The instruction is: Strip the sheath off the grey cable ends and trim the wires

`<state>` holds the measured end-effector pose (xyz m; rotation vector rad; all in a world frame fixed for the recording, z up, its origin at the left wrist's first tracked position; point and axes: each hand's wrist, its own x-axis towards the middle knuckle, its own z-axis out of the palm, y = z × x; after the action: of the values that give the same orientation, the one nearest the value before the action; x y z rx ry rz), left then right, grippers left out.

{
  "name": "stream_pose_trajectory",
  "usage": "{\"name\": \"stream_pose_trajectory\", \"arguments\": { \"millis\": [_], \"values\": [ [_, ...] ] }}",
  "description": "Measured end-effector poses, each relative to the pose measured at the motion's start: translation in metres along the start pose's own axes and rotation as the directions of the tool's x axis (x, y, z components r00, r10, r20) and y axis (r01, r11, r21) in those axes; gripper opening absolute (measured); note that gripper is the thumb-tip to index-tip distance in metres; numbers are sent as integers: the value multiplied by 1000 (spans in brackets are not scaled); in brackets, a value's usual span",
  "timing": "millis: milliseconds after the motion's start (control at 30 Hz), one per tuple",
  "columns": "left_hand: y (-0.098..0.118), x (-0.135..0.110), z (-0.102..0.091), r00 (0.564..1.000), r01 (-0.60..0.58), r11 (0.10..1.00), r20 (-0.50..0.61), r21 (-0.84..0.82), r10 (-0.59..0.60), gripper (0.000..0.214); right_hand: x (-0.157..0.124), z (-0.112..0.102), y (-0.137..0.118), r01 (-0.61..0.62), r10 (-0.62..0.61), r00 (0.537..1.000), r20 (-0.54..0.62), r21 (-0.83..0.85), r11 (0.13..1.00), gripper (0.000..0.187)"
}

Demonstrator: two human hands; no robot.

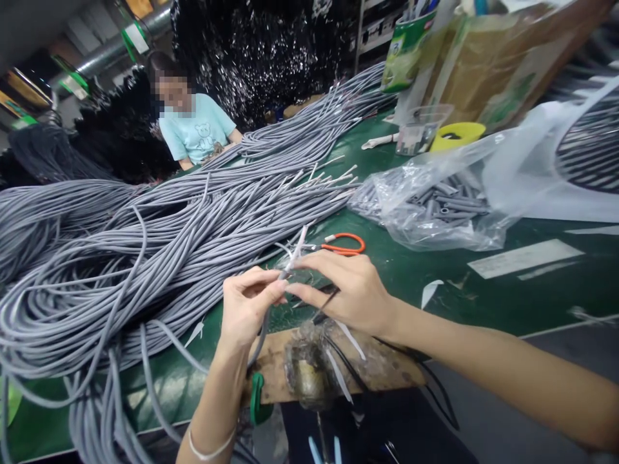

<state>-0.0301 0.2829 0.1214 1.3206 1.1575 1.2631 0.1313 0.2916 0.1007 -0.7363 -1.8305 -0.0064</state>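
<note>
In the head view my left hand (246, 306) pinches a grey cable (264, 332) near its stripped end. Just to the right, my right hand (355, 293) has its thumb and forefinger closed at the cable's pale inner strands (297, 248), which point up and away from me. Beyond the fingers lie scissors with orange handles (355, 243), partly hidden. Under my hands is a wooden board (275, 367) with a dirty, wrapped metal cylinder (309, 377) and black cords on it.
Bundles of grey cable (159, 258) cover the table's left side. At the right lie a clear bag of short grey tubes (445, 200), a yellow cup (457, 136) and a green can (406, 58). A person in a light blue shirt (200, 129) sits across the green table (416, 277).
</note>
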Motion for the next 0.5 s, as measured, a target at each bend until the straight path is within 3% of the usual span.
{"name": "stream_pose_trajectory", "arguments": {
  "millis": [300, 500],
  "values": [
    [-8, -1, 11, 993, -65, 991, -104, -116, 53, 21, -1, 8, -1, -38, 29, 998, 64, 133, 990, 16],
    [-9, 1, 17, 963, -86, 980, -266, -181, 36, 30, -7, 13, -9, -24, -4, 991, 135, 206, 978, 22]
  ]
}}
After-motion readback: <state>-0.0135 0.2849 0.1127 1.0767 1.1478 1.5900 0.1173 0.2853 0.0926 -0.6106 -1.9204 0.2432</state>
